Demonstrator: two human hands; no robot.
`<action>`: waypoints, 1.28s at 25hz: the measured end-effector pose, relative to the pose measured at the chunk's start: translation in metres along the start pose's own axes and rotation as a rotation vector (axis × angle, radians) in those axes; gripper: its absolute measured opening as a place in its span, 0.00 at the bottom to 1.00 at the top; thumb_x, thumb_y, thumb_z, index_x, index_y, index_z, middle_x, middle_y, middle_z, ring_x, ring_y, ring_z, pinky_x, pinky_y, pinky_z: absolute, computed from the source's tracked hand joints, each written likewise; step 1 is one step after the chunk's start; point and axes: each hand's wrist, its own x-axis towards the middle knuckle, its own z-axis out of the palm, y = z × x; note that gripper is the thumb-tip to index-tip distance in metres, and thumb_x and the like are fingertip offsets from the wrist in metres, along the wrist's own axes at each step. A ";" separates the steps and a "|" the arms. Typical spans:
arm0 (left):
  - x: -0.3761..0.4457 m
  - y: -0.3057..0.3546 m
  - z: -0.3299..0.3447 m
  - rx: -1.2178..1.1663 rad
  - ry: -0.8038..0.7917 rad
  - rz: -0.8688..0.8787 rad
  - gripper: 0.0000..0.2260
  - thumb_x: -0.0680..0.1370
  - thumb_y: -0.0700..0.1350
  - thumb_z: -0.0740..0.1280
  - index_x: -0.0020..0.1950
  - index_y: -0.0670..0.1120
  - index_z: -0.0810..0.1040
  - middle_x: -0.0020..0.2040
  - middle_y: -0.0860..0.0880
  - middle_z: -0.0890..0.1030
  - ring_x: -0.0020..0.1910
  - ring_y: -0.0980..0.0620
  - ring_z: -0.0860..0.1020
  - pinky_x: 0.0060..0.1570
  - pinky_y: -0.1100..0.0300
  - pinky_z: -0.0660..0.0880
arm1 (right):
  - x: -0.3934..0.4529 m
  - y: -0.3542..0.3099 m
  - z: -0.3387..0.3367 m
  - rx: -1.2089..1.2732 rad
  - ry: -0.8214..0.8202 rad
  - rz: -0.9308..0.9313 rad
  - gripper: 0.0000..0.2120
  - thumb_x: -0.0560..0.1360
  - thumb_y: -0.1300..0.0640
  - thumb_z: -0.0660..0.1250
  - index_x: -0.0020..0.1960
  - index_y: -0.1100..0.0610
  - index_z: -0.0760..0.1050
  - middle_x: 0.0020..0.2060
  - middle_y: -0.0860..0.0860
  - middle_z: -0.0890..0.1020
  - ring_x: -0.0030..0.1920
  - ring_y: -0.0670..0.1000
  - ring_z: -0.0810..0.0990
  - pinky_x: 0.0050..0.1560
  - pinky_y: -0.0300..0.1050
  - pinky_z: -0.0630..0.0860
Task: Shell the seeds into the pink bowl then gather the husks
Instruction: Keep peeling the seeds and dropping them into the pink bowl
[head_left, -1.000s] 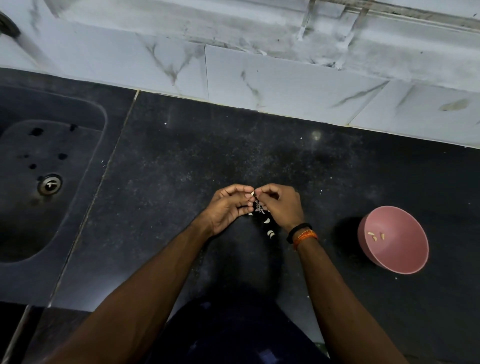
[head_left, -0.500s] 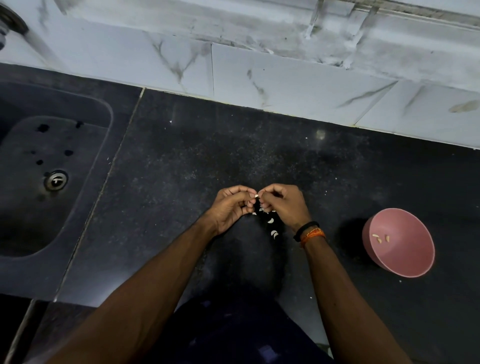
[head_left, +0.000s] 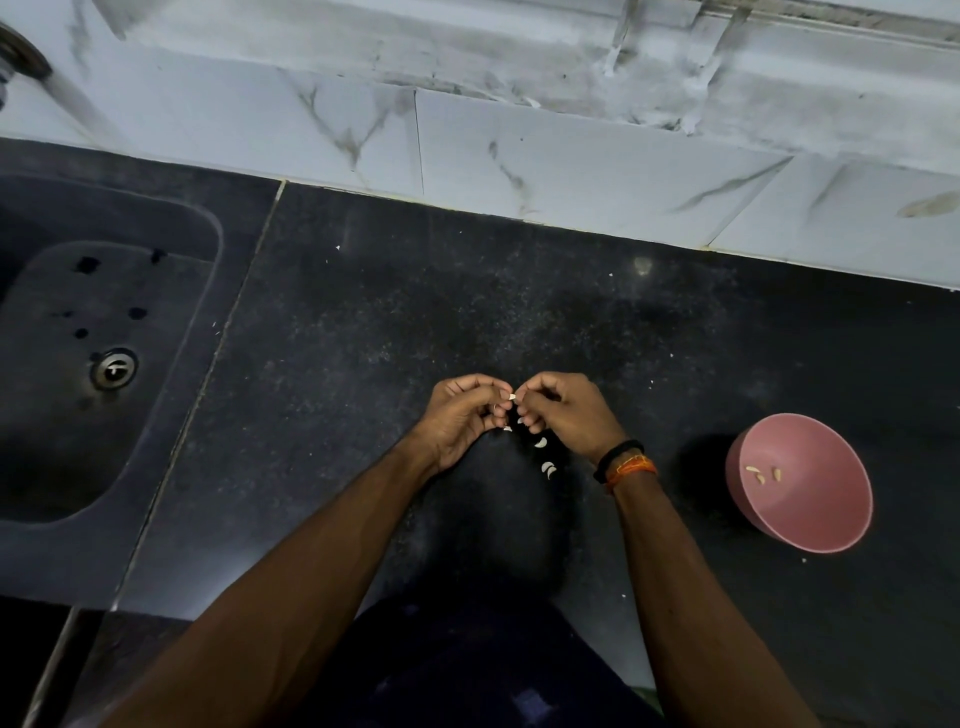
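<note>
Fingers (head_left: 498, 388) of both hands pinch one seed (head_left: 512, 397); three kernels (head_left: 762, 473) lie in the one pink bowl (head_left: 831, 525).

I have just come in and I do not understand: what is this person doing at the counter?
A person is shelling small seeds over a black counter. Both hands meet in the middle: the left hand and the right hand pinch one pale seed between their fingertips. A few white husks lie on the counter just below the hands. The pink bowl stands apart to the right and holds three shelled kernels. The husks are not yet gathered.
</note>
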 end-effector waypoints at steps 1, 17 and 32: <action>0.000 -0.001 0.000 0.001 -0.002 -0.001 0.08 0.75 0.27 0.64 0.43 0.34 0.82 0.35 0.40 0.79 0.33 0.49 0.76 0.34 0.59 0.77 | 0.000 0.001 0.000 -0.006 -0.006 0.003 0.08 0.80 0.62 0.66 0.46 0.56 0.83 0.39 0.53 0.85 0.37 0.46 0.83 0.41 0.41 0.80; -0.004 -0.004 0.004 0.128 0.031 0.037 0.09 0.74 0.27 0.67 0.40 0.38 0.84 0.34 0.40 0.81 0.28 0.54 0.75 0.30 0.62 0.74 | 0.000 0.006 0.001 0.179 0.016 0.083 0.08 0.77 0.67 0.68 0.42 0.62 0.83 0.35 0.57 0.84 0.33 0.49 0.80 0.35 0.41 0.78; 0.004 -0.001 0.007 0.226 -0.019 -0.004 0.06 0.73 0.27 0.68 0.44 0.34 0.83 0.36 0.39 0.82 0.30 0.52 0.78 0.33 0.61 0.77 | -0.003 0.027 0.001 0.309 0.011 -0.004 0.10 0.78 0.70 0.66 0.43 0.61 0.83 0.32 0.53 0.82 0.31 0.44 0.78 0.34 0.36 0.75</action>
